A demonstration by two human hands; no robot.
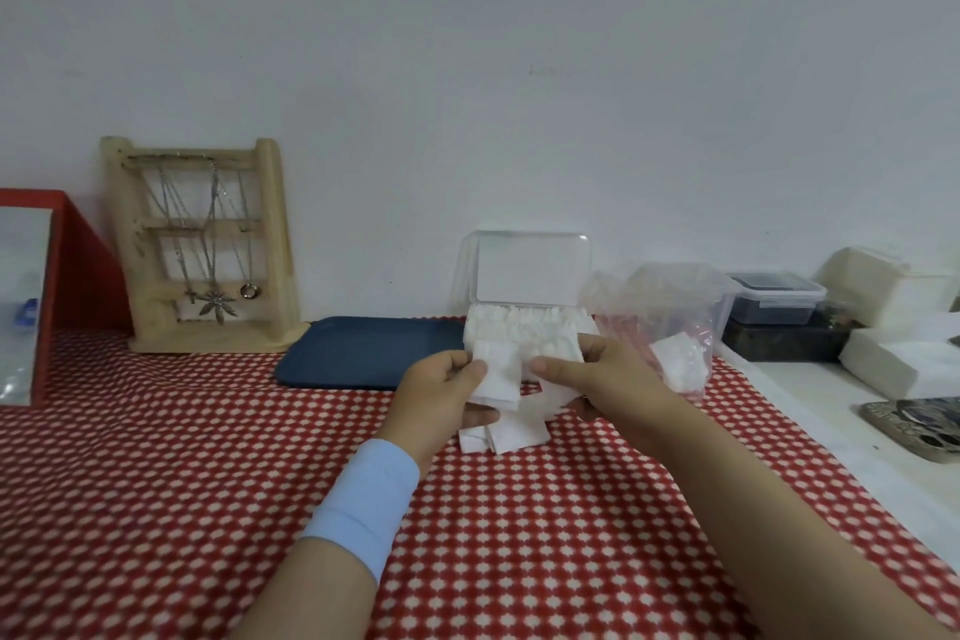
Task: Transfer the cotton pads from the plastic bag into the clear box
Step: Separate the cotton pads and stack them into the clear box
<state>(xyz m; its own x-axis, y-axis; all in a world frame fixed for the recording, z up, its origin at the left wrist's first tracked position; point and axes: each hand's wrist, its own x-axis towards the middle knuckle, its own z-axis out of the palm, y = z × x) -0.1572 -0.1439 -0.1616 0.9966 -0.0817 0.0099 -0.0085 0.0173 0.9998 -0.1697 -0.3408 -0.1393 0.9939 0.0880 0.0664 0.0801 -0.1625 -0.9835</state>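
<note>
- The left hand (pixel 439 392) pinches a small stack of cotton pads (pixel 496 377), thumb on the near face and the other fingers curled behind. The stack hangs just in front of the clear box (pixel 524 333).
- The right hand (pixel 608 382) grips another white pad (pixel 558 392), thumb laid straight across its top and the other fingers curled beneath. It is also just in front of the box, to the right of the left hand's stack.
- Below both hands, on the near side of the box, a few loose pads (pixel 511 434) lie overlapping on the red-and-white checked cloth (pixel 208 457).
- The clear box stands on that cloth, packed to the brim with white pads. Its lid (pixel 530 268) is swung upright at the back, toward the wall.
- The plastic bag (pixel 670 312) stands just right of the box, crumpled and open at the top. A clump of pads shows through its lower front.
- A pale blue wristband (pixel 363 499) wraps the left wrist.
- A dark blue tray (pixel 363 351) lies flat at the box's left side; whether the two touch cannot be told.
- Farther left of the box a wooden rack (pixel 272 234) hung with necklaces stands against the wall, and beyond it is a red-framed mirror (pixel 26 286).
- Right of the box, past the bag, a dark container (pixel 774 299) with a clear clip lid and some white block-shaped stacks (pixel 883 291) sit on a white ledge (pixel 810 411).
</note>
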